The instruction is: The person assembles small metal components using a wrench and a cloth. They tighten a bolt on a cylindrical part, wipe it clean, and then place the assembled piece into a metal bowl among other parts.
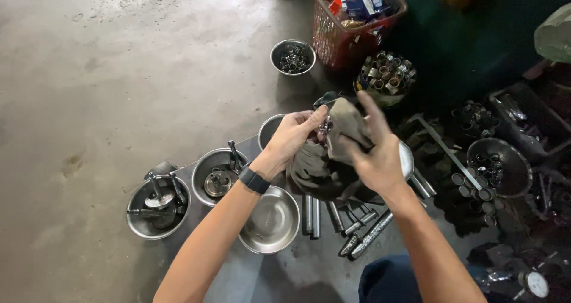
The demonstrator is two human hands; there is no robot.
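My left hand (292, 137) pinches a small shiny metal part (325, 125) between thumb and fingers; a black watch sits on that wrist. My right hand (373, 155) holds a dirty grey rag (344, 126) pressed against the metal part. A dark greasy cloth (315, 173) hangs below both hands. Both hands hover above a row of steel bowls on the concrete floor.
An unfilled steel bowl (272, 221), two bowls with metal tools (217, 177) (157, 208), steel rods (351, 228), a bowl of small rings (292, 57), a red basket of boxes (355, 19), a tub of metal sleeves (385, 74) and a dark pan of bushings (498, 167) surround me.
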